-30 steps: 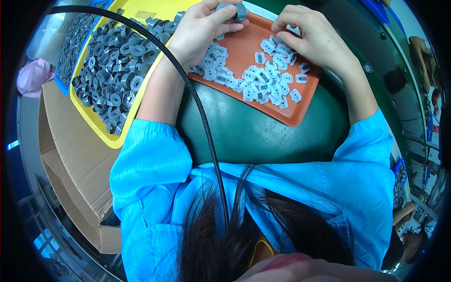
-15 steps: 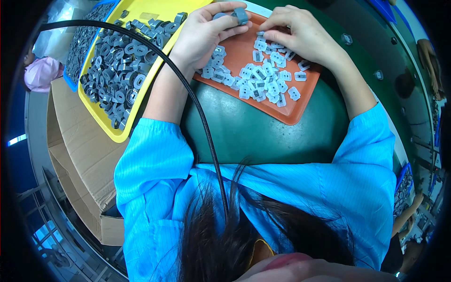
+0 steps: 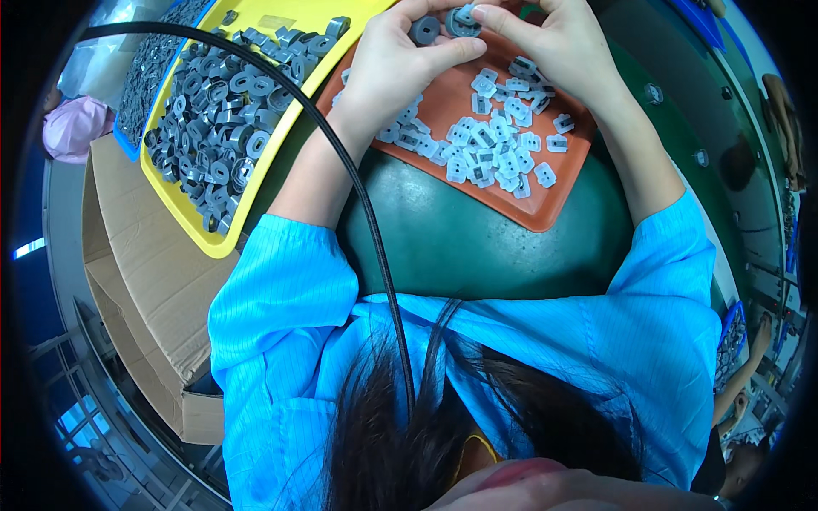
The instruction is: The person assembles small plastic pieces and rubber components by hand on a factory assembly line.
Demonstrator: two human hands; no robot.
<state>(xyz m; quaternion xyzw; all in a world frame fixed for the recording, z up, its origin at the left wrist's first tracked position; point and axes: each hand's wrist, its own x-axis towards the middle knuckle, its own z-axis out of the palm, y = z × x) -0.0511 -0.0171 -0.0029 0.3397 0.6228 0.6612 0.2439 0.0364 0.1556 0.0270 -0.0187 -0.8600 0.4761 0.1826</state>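
My left hand (image 3: 396,64) is closed around two grey ring-shaped plastic parts above the orange tray (image 3: 532,219). One grey ring (image 3: 424,31) rests toward its palm, and a second grey ring (image 3: 461,25) sits at its fingertips. Thumb and fingers of my right hand (image 3: 567,47) pinch a small translucent clip-like piece (image 3: 465,14) against that second ring. How far the piece sits in the ring is too small to tell. Below both hands, many loose translucent pieces (image 3: 486,140) lie scattered in the tray, some with a dark slot in the middle.
To the left, a yellow tray (image 3: 223,243) holds a heap of grey rings, with a blue tray (image 3: 128,153) of dark small parts beyond it. A black cable (image 3: 362,192) arcs across the view. A cardboard box (image 3: 153,264) stands at left; the green table (image 3: 477,255) lies under the trays.
My right hand has risen from the loose pieces to my left hand, bringing a translucent piece to a grey ring. The tray has shifted slightly rightward in view.
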